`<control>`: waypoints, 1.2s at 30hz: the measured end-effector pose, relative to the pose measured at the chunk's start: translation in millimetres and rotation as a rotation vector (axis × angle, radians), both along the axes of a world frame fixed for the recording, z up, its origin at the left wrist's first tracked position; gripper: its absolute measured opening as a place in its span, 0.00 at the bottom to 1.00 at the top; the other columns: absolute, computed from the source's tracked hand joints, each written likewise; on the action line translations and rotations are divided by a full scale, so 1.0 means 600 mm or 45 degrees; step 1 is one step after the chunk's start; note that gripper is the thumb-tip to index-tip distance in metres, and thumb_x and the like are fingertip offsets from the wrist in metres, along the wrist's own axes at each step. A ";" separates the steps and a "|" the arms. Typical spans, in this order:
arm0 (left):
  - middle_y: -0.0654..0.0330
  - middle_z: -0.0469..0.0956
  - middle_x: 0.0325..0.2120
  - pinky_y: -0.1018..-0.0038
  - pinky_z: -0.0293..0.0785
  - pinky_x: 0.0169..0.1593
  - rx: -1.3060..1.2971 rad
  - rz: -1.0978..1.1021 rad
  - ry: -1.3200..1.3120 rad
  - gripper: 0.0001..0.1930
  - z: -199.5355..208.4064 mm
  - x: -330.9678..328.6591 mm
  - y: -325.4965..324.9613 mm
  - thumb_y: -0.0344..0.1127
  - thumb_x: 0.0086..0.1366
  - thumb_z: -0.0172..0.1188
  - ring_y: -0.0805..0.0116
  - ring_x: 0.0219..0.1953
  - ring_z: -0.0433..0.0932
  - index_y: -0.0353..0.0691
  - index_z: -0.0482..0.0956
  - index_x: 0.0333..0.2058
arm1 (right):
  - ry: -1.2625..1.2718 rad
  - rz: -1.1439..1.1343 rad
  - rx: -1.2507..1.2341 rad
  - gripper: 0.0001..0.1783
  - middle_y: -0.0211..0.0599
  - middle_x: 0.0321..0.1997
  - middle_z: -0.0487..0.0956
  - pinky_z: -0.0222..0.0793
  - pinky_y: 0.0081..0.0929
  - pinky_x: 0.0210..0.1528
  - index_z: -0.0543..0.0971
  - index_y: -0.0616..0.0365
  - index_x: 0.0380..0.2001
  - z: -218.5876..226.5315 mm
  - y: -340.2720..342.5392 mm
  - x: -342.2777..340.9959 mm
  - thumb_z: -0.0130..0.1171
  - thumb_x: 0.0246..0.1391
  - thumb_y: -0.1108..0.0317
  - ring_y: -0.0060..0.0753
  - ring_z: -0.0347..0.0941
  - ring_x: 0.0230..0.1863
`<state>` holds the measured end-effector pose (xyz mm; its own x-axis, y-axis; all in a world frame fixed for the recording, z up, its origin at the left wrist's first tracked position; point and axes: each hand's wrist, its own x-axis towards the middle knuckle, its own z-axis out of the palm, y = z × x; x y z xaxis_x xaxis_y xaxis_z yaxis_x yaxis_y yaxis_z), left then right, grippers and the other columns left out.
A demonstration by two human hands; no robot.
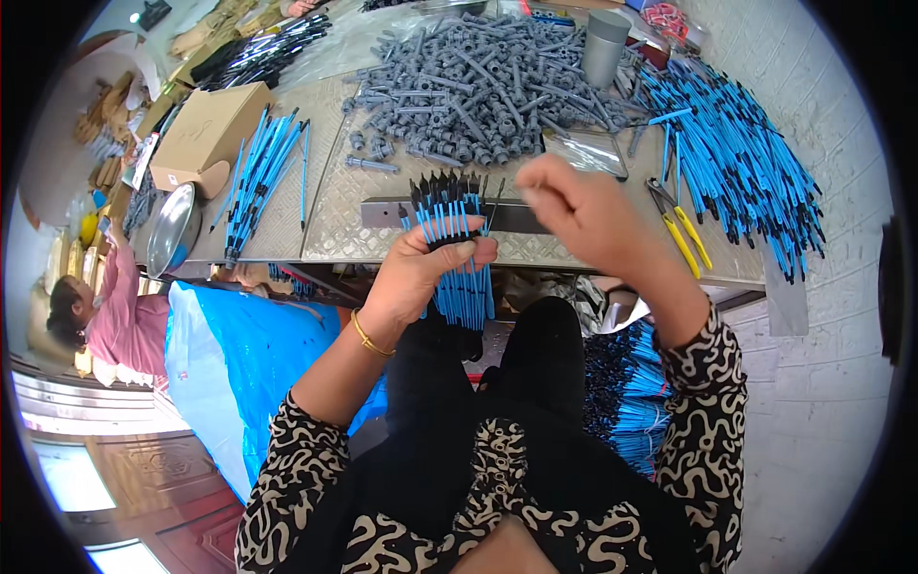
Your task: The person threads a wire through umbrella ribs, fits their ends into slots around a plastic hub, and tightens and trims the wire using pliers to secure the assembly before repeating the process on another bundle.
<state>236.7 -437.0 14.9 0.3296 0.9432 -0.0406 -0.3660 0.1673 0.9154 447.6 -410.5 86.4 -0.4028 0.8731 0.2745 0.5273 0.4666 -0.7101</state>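
Note:
My left hand (421,263) is closed around a bundle of thin blue rods (464,297) with black pointed tips. The tips stand up above the fingers and the blue ends hang down past the table's near edge. To the right of the bundle, my right hand (579,210) is raised over the table with its fingers bent inward. Motion smears its fingertips, and whether they pinch anything cannot be seen. Behind both hands, a flat metal bar (521,216) lies along the table. Beyond it is a big heap of grey plastic ribbed parts (469,81).
Blue rods (736,153) are piled at the right, near yellow-handled pliers (684,230). A smaller rod pile (263,177), a cardboard box (210,129) and a metal bowl (174,228) stand left. A grey cylinder (604,50) rises behind. Another person (120,306) is at far left.

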 end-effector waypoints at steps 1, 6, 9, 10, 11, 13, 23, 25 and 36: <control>0.52 0.78 0.35 0.69 0.73 0.44 0.000 -0.005 0.004 0.12 0.001 0.001 0.000 0.25 0.59 0.53 0.63 0.39 0.78 0.36 0.73 0.43 | 0.011 0.062 0.141 0.07 0.35 0.22 0.72 0.64 0.23 0.27 0.73 0.58 0.35 -0.003 -0.007 -0.007 0.51 0.53 0.69 0.26 0.69 0.24; 0.53 0.78 0.35 0.72 0.73 0.42 0.005 -0.011 -0.010 0.13 0.001 -0.001 -0.003 0.25 0.59 0.53 0.65 0.38 0.78 0.36 0.73 0.44 | 0.087 0.162 0.438 0.07 0.37 0.23 0.72 0.63 0.23 0.25 0.74 0.58 0.34 -0.022 -0.008 -0.023 0.55 0.50 0.70 0.29 0.68 0.22; 0.51 0.78 0.36 0.68 0.74 0.44 0.009 -0.004 0.007 0.13 -0.004 -0.004 -0.003 0.25 0.59 0.52 0.62 0.38 0.78 0.36 0.73 0.44 | 0.118 0.133 0.417 0.06 0.38 0.23 0.73 0.63 0.23 0.24 0.74 0.58 0.33 -0.025 -0.006 -0.020 0.56 0.49 0.71 0.30 0.68 0.21; 0.51 0.78 0.36 0.68 0.74 0.44 0.017 -0.008 0.002 0.13 -0.004 -0.005 -0.003 0.25 0.59 0.52 0.62 0.38 0.78 0.36 0.73 0.44 | 0.122 0.119 0.387 0.06 0.38 0.24 0.73 0.63 0.23 0.24 0.74 0.58 0.33 -0.025 -0.007 -0.017 0.56 0.49 0.72 0.31 0.68 0.21; 0.51 0.78 0.36 0.68 0.74 0.44 0.025 -0.014 -0.004 0.13 -0.004 -0.006 -0.003 0.25 0.59 0.52 0.62 0.38 0.78 0.36 0.73 0.44 | 0.126 0.104 0.357 0.06 0.38 0.24 0.74 0.63 0.22 0.24 0.74 0.59 0.33 -0.025 -0.007 -0.016 0.56 0.49 0.73 0.31 0.68 0.21; 0.51 0.78 0.36 0.68 0.74 0.44 0.033 -0.021 -0.007 0.13 -0.004 -0.008 -0.003 0.25 0.59 0.53 0.62 0.38 0.78 0.36 0.73 0.44 | 0.135 0.110 0.368 0.06 0.38 0.24 0.74 0.63 0.22 0.24 0.74 0.59 0.33 -0.026 -0.005 -0.016 0.56 0.49 0.73 0.31 0.68 0.21; 0.51 0.78 0.35 0.69 0.73 0.43 0.069 -0.042 0.054 0.13 -0.008 -0.007 -0.004 0.25 0.59 0.53 0.62 0.38 0.78 0.36 0.73 0.44 | 0.183 0.138 0.460 0.05 0.34 0.22 0.73 0.62 0.20 0.24 0.73 0.61 0.31 -0.033 -0.001 -0.012 0.55 0.50 0.73 0.23 0.66 0.20; 0.51 0.78 0.35 0.69 0.73 0.43 0.067 -0.040 0.056 0.13 -0.008 -0.006 -0.004 0.25 0.59 0.53 0.62 0.39 0.78 0.36 0.73 0.44 | 0.269 0.104 0.337 0.04 0.32 0.21 0.71 0.61 0.19 0.23 0.73 0.61 0.31 -0.033 -0.004 -0.015 0.55 0.50 0.73 0.21 0.64 0.20; 0.55 0.79 0.33 0.74 0.72 0.43 0.015 -0.068 0.031 0.11 -0.005 -0.006 -0.006 0.26 0.58 0.55 0.68 0.37 0.78 0.35 0.75 0.42 | 0.365 0.180 0.114 0.07 0.25 0.19 0.66 0.57 0.16 0.23 0.71 0.61 0.28 -0.029 0.011 -0.004 0.56 0.52 0.69 0.14 0.57 0.21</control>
<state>233.3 -440.4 11.7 0.3788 0.9247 -0.0383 -0.3345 0.1754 0.9259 444.9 -403.8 69.3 -0.4136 0.7811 0.4677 0.2372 0.5884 -0.7730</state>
